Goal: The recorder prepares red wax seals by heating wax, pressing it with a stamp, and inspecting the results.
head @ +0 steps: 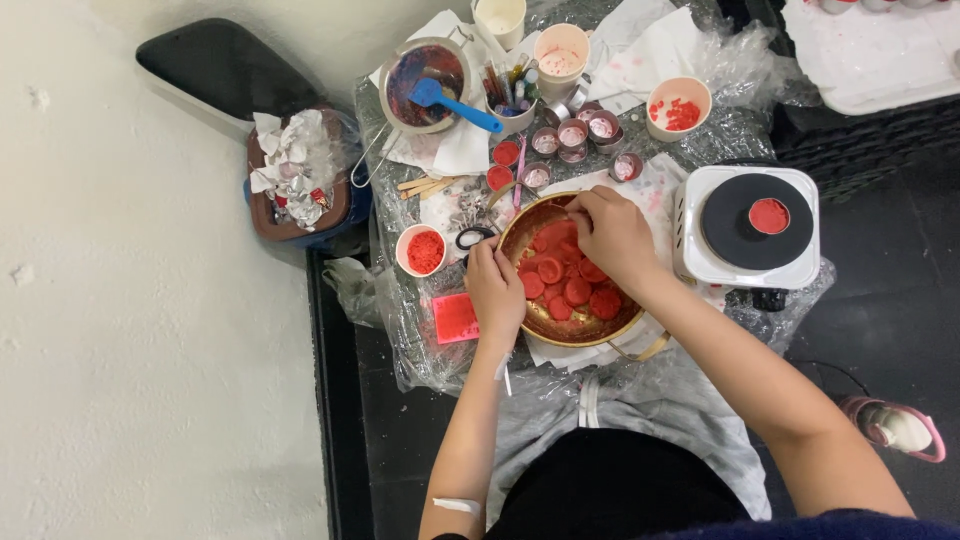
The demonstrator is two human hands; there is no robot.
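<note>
A round brass bowl (pixel 530 225) holds several red wax discs (pixel 577 291) on a plastic-covered table. My left hand (pixel 495 287) rests on the bowl's left rim, fingers curled around something small that I cannot make out. My right hand (pixel 612 235) reaches into the bowl from the upper right, fingers bent down among the discs; whether it pinches one is hidden.
A white hot plate (pixel 748 262) with a red disc (pixel 769 215) stands right of the bowl. A cup of red powder (pixel 424 251) and a pink pad (pixel 455 318) lie left. Behind: a pan with blue spatula (pixel 450 100), small tins (pixel 573 135), cups (pixel 678 107). A lined bin (pixel 296 178) stands at left.
</note>
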